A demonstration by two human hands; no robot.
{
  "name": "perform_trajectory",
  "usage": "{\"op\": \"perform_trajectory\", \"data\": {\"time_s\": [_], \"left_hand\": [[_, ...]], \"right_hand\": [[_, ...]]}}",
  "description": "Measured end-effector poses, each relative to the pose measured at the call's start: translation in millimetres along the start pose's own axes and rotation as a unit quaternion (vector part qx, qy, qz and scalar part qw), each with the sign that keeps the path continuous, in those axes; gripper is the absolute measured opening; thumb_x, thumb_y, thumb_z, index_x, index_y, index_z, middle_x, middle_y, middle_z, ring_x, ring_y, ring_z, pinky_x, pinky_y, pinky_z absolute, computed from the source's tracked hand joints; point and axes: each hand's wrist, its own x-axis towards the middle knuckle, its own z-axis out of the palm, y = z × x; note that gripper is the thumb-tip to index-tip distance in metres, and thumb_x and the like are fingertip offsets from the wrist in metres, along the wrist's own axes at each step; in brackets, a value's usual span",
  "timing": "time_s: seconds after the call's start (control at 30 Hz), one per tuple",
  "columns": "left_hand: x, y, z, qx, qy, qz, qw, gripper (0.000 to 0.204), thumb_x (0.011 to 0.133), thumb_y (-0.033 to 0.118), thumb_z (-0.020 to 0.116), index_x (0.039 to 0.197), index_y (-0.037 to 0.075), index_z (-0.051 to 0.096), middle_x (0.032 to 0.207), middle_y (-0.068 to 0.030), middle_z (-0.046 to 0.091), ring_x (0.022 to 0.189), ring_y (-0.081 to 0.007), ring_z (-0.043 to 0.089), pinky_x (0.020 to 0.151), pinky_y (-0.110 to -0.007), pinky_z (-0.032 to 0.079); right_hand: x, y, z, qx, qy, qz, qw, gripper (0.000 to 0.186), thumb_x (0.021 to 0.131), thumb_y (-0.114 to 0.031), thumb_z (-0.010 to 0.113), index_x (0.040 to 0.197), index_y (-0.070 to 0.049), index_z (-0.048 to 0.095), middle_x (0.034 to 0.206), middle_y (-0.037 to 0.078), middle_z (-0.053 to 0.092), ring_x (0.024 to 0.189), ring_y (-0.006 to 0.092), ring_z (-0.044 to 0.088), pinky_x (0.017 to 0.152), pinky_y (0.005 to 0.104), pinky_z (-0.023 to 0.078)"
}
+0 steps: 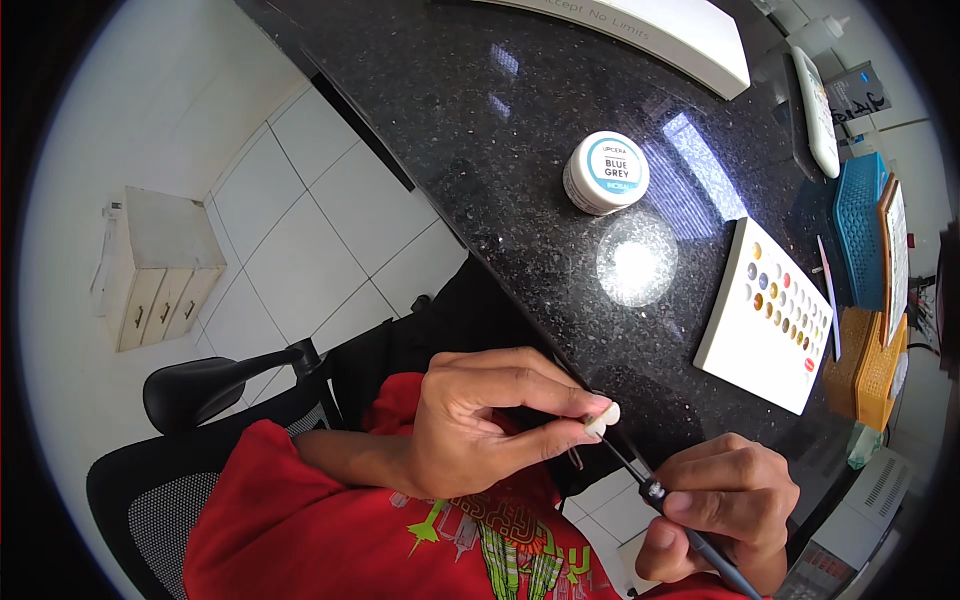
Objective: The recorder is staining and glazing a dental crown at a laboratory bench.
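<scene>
My left hand (490,415) is closed, pinching a small whitish piece shaped like dental crowns (603,418) between thumb and fingertips, just past the table edge. My right hand (725,505) grips the dark grey handle of a fine brush (645,483). The brush's thin tip touches or nearly touches the crown piece; which of the two, I cannot tell. A round white jar (605,172) with a blue-and-white label on its lid stands beyond my hands. To the right lies a white palette (735,330) with rows of small wells in yellow, brown, grey and red.
The speckled black tabletop (530,200) reflects a bright round lamp. A long white box (660,38) lies at the far edge. At right stand a blue basket (858,230), an orange-yellow basket (860,365) and a grey-white machine (855,535). A chair armrest (215,385) is at my left.
</scene>
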Motion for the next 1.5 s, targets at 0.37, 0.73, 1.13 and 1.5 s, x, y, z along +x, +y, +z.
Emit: {"op": "perform_trajectory", "data": {"time_s": [0.37, 0.73, 1.13, 1.5], "left_hand": [[-4.0, 1.7, -2.5, 0.009, 0.013, -0.013, 1.0, 0.011, 0.075, -0.012, 0.065, 0.085, -0.008, 0.063, 0.084, -0.0208, 0.063, 0.075, -0.0222, 0.068, 0.068, -0.027, 0.059], [-5.7, 1.8, -2.3, 0.011, 0.021, -0.017, 1.0, 0.012, 0.074, -0.013, 0.064, 0.085, -0.008, 0.063, 0.084, -0.0211, 0.063, 0.074, -0.0223, 0.068, 0.068, -0.028, 0.059], [-5.3, 1.5, -1.9, 0.002, 0.019, -0.022, 1.0, 0.012, 0.074, -0.012, 0.064, 0.086, -0.009, 0.063, 0.085, -0.0212, 0.063, 0.075, -0.0225, 0.068, 0.069, -0.028, 0.059], [-6.2, 3.3, -2.5, 0.013, 0.023, -0.029, 0.999, 0.011, 0.074, -0.012, 0.065, 0.085, -0.009, 0.063, 0.084, -0.0213, 0.063, 0.076, -0.023, 0.068, 0.069, -0.028, 0.06]], "right_hand": [[0.9, 4.0, 4.0, 0.028, 0.003, -0.007, 1.0, 0.014, 0.078, -0.006, 0.064, 0.077, 0.003, 0.053, 0.063, 0.014, 0.058, 0.051, 0.0202, 0.059, 0.044, 0.0275, 0.048], [1.1, 5.5, 1.1, 0.016, -0.019, -0.011, 1.0, 0.013, 0.077, -0.005, 0.063, 0.076, 0.003, 0.053, 0.066, 0.014, 0.058, 0.052, 0.0204, 0.059, 0.046, 0.0276, 0.049], [-1.0, 6.3, 4.1, 0.019, 0.001, -0.024, 1.0, 0.013, 0.077, -0.004, 0.064, 0.076, 0.004, 0.053, 0.066, 0.014, 0.058, 0.052, 0.0202, 0.06, 0.045, 0.0267, 0.048], [2.3, 7.6, 4.2, 0.013, -0.014, -0.028, 0.999, 0.012, 0.077, -0.004, 0.063, 0.076, 0.004, 0.053, 0.066, 0.014, 0.059, 0.052, 0.0203, 0.06, 0.045, 0.0263, 0.048]]}}
